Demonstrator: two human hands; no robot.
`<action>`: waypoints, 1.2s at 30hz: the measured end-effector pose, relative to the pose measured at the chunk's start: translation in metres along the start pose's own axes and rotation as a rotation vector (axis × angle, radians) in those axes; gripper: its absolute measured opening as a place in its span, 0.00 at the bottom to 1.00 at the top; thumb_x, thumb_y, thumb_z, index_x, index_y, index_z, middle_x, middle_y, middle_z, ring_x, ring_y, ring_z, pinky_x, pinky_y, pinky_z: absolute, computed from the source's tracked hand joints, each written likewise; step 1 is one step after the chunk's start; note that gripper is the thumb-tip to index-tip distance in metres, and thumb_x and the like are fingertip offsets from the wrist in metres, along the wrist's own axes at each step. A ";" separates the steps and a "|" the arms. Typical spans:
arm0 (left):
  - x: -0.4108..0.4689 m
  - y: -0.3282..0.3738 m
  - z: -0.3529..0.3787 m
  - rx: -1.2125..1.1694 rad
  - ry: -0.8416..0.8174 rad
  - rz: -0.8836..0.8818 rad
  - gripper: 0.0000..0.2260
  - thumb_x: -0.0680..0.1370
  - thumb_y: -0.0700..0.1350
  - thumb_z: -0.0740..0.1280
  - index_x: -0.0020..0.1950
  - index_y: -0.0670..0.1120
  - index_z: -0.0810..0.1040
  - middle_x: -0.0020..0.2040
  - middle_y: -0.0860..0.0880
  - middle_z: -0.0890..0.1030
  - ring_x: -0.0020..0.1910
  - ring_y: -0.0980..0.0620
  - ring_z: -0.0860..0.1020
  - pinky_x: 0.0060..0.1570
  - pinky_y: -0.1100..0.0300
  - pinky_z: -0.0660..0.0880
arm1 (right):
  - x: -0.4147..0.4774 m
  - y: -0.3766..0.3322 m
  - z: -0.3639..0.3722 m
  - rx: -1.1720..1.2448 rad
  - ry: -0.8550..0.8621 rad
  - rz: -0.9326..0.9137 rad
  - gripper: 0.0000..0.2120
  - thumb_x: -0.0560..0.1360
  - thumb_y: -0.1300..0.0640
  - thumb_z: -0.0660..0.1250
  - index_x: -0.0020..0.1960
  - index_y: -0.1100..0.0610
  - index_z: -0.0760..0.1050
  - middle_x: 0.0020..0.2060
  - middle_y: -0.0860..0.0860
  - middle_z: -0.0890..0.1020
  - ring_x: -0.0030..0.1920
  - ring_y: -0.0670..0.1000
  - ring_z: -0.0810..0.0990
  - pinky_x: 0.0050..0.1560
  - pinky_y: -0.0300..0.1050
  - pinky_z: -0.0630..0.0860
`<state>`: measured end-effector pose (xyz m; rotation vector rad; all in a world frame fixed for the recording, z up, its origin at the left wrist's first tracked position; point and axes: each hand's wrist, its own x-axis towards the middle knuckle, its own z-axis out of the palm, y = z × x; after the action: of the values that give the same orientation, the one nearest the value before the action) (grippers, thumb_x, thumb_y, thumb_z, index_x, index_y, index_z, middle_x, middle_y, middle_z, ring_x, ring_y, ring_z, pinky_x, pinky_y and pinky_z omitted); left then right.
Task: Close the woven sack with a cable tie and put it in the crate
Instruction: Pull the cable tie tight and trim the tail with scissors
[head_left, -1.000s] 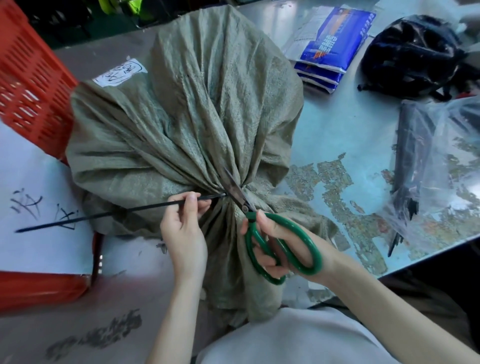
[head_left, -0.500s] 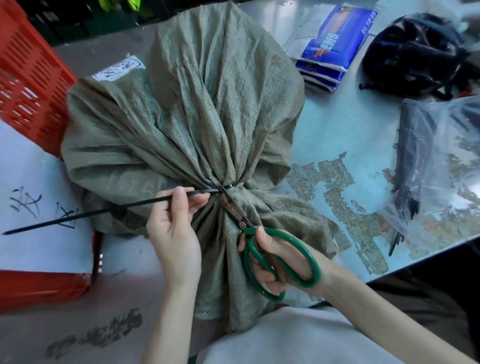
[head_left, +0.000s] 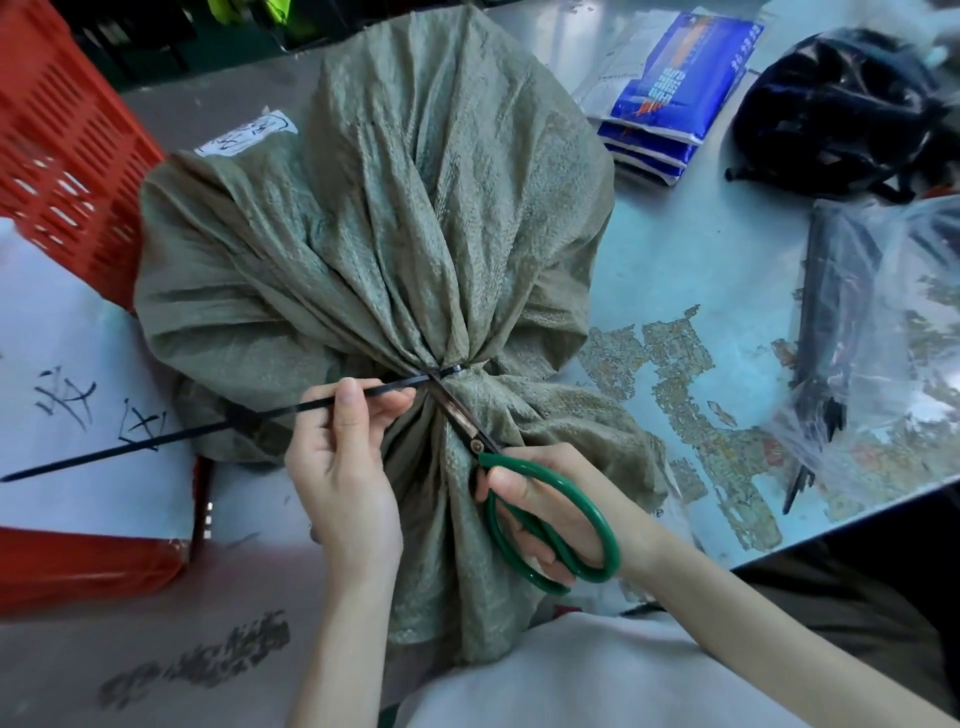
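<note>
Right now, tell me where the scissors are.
Head view, lower centre: the green-handled scissors are in the right hand, blades at the cable tie cinching the woven sack.

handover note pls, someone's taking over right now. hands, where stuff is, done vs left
Left hand: pinching the cable tie tail, holding it out to the left.
Right hand: in the green scissors, blades at the tail right beside the cinched neck.
Woven sack: lying on the table, neck gathered, tie already around it.
Red crate: at the left, beside the sack.
Done: sack closed with the tie.
Left: snip the long tail (not yet cut), put the scissors down, lift the sack into the crate.
</note>
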<state>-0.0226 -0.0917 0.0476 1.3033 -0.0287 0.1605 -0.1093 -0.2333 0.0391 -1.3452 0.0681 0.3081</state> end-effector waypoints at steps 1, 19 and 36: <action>-0.001 0.000 0.000 -0.006 0.000 0.001 0.09 0.82 0.40 0.57 0.44 0.43 0.74 0.33 0.54 0.82 0.37 0.55 0.80 0.49 0.58 0.78 | 0.000 -0.002 0.000 -0.017 0.010 -0.009 0.18 0.80 0.50 0.60 0.45 0.66 0.71 0.19 0.56 0.69 0.17 0.52 0.66 0.21 0.39 0.64; -0.010 0.001 -0.003 -0.155 0.091 -0.103 0.11 0.82 0.40 0.57 0.41 0.43 0.74 0.31 0.51 0.80 0.37 0.51 0.80 0.48 0.56 0.78 | 0.010 0.001 0.015 0.046 0.064 0.010 0.11 0.77 0.60 0.65 0.36 0.59 0.69 0.17 0.54 0.65 0.15 0.49 0.61 0.19 0.43 0.59; -0.015 0.010 -0.001 -0.166 -0.002 -0.063 0.12 0.80 0.41 0.58 0.38 0.43 0.76 0.33 0.48 0.77 0.37 0.49 0.78 0.45 0.58 0.77 | 0.049 0.007 0.008 0.419 -0.275 0.083 0.27 0.70 0.35 0.64 0.52 0.58 0.72 0.37 0.56 0.70 0.30 0.52 0.70 0.33 0.47 0.68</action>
<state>-0.0389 -0.0898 0.0549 1.1369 -0.0030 0.1006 -0.0655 -0.2151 0.0237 -0.8779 -0.0412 0.5161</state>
